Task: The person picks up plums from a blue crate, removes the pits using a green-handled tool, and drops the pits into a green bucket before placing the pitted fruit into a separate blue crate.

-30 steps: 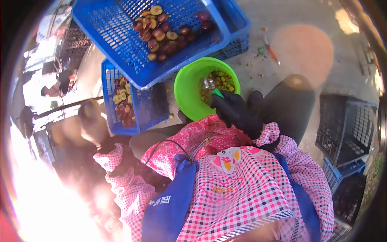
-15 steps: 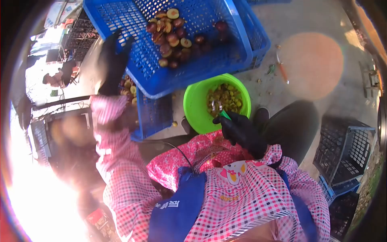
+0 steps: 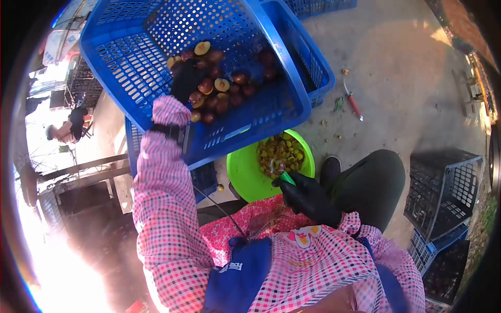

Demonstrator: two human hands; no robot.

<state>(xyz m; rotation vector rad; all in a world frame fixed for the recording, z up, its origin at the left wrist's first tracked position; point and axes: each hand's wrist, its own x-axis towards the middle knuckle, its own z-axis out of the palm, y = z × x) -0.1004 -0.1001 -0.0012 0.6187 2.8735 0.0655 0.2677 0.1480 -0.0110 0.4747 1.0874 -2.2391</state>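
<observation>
Plums (image 3: 222, 85) in crate (image 3: 261, 119); floor (image 3: 376, 68) concrete — left fingers (image 3: 191, 77), hold unclear; right fingers (image 3: 293, 195) grip tool (image 3: 287, 178).

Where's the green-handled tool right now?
Head view, just below and right of centre: the green-handled tool is in the right hand, its metal end pointing into the green bucket.

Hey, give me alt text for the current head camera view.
A person's black-gloved left hand is among red-skinned plums, some cut open, in a blue perforated crate, while the black-gloved right hand grips a green-handled tool over a bright green tub of yellowish fruit pieces. A red-handled tool lies on the floor to the right.
</observation>
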